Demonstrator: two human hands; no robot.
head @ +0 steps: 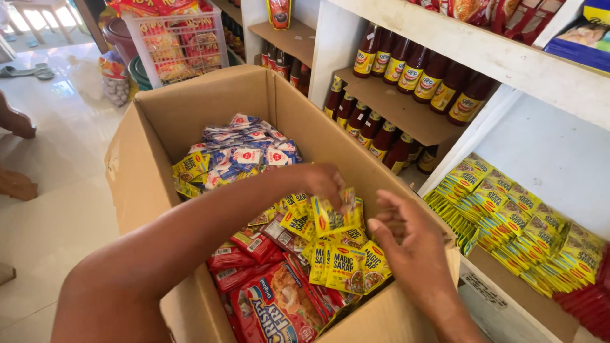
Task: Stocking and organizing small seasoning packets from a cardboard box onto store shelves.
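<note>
Two hands sorting yellow seasoning sachets in an open cardboard box beside stocked shelves.

The left hand (pixel 324 181) pinches a strip of yellow sachets (pixel 333 216) lifted just above the pile in the cardboard box (pixel 136 165); the right hand (pixel 406 244) hovers beside it, fingers loosely spread, seemingly holding nothing. Blue-and-white packets (pixel 244 149) fill the box's far end, red packets (pixel 267 298) the near end. To the right, a white shelf (pixel 495 60) carries red sauce bottles (pixel 419 73), and lower down lie rows of stacked yellow sachets (pixel 508 219). A wire basket (pixel 178 41) of snacks stands behind the box.
</note>
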